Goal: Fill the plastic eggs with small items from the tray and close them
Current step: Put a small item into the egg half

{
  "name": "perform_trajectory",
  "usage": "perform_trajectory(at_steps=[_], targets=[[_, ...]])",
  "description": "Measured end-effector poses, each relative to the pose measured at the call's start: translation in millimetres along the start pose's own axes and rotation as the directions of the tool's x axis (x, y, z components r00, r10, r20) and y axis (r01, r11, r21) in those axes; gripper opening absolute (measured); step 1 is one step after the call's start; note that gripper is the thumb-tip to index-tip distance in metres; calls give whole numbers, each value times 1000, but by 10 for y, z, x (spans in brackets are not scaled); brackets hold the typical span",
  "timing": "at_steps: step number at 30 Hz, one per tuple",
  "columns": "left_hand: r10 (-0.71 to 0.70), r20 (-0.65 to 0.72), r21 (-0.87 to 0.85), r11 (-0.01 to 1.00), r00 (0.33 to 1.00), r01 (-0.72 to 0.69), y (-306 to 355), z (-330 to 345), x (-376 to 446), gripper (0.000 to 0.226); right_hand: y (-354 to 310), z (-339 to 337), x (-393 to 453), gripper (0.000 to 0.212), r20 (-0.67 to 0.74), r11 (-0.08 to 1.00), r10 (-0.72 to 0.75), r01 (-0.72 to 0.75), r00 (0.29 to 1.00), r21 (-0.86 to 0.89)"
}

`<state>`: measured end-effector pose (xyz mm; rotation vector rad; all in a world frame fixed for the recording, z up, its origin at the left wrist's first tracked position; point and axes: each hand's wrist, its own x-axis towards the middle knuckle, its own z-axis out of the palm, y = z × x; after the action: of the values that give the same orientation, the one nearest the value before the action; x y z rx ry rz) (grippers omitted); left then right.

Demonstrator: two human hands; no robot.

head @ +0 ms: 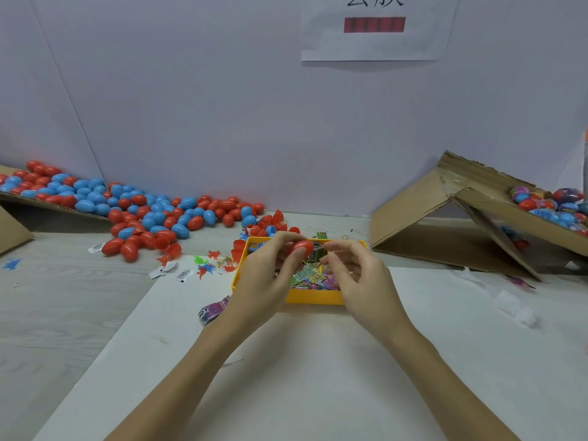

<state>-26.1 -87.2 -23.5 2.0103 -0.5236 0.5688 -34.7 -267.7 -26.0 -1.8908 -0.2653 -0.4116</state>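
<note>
Pinching the red egg over the yellow tray, the left hand holds it long-axis sideways; the right hand, fingers loosely curled, waits just beside.

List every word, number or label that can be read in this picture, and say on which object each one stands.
Paper sheet on the wall: large dark characters, cut off by the top edge, not readable; below them a red bar, blurred.
White barcode tags on the table: too small to read.
Wrappers in the yellow tray: print is blurred.
Purple packet beside the tray: print is blurred.
No text can be quoted.
</note>
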Motion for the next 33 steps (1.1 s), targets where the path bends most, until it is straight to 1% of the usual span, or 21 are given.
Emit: perform_trajectory(at_steps=[2, 3, 5, 6, 7, 8, 9, 12, 14, 17, 19, 21, 24, 25, 27, 28, 31, 33], targets=[[-28, -27, 41, 999, 999, 29, -64, -15, 10, 14, 44, -46, 2, 18, 67, 955, -102, 116, 993, -272], [-35, -39, 60, 997, 999, 38, -86, -25, 11, 13, 61, -58, 1, 22, 129, 923, -125, 163, 984, -349], [-48, -62, 79, 996, 997, 52, -127, -40, 12, 14, 94, -49, -10, 30, 279, 866, -92, 215, 956, -451], [-54, -67, 80, 995, 996, 59, -144, -43, 12, 14, 115, -24, -21, 34, 339, 821, -65, 244, 939, -516], [-63, -67, 81, 994, 996, 68, -154, -44, 11, 13, 140, 3, -32, 37, 372, 770, -47, 271, 927, -577], [-73, -65, 84, 993, 995, 78, -160, -44, 13, 13, 159, 25, -38, 39, 375, 738, -42, 282, 926, -613], [-79, -64, 84, 993, 995, 84, -162, -43, 14, 12, 167, 39, -41, 40, 363, 731, -40, 275, 931, -625], [-82, -61, 82, 993, 995, 86, -164, -37, 17, 12, 154, 42, -32, 37, 304, 775, -49, 228, 951, -590], [-88, -54, 78, 993, 995, 92, -161, -31, 16, 13, 134, 31, -25, 28, 220, 833, -105, 207, 970, -514], [-88, -60, 83, 992, 994, 93, -160, -27, 15, 12, 97, -10, -14, 12, 66, 882, -203, 212, 977, -422], [-84, -55, 79, 993, 995, 88, -138, -33, 12, 13, 82, -42, -3, 10, 10, 924, -172, 165, 985, -346], [-65, -28, 63, 996, 997, 67, -110, -43, 2, 16, 78, -61, 3, 13, -5, 957, -112, 106, 994, -271], [-71, 18, 62, 996, 997, 70, -64, -32, -10, 29, 56, -58, 10, 17, -18, 982, -77, 73, 997, -174], [-88, 19, 68, 994, 996, 86, -49, -23, -12, 30, 42, -53, 10, 20, -23, 989, -64, 60, 998, -138], [-100, -9, 67, 993, 995, 100, -23, 0, -14, 23, 17, -44, 4, 27, -22, 995, -45, 43, 999, -85], [-98, -25, 60, 993, 995, 99, -8, 6, -16, 19, 0, -44, 0, 28, -12, 996, -47, 46, 999, -79], [-88, -17, 61, 994, 996, 89, 23, -11, -15, 33, -46, -53, -4, 25, 51, 991, -83, 88, 995, -98], [-88, 19, 54, 995, 996, 87, 27, -25, -4, 27, -68, -60, -4, 23, 88, 986, -105, 115, 991, -118]])
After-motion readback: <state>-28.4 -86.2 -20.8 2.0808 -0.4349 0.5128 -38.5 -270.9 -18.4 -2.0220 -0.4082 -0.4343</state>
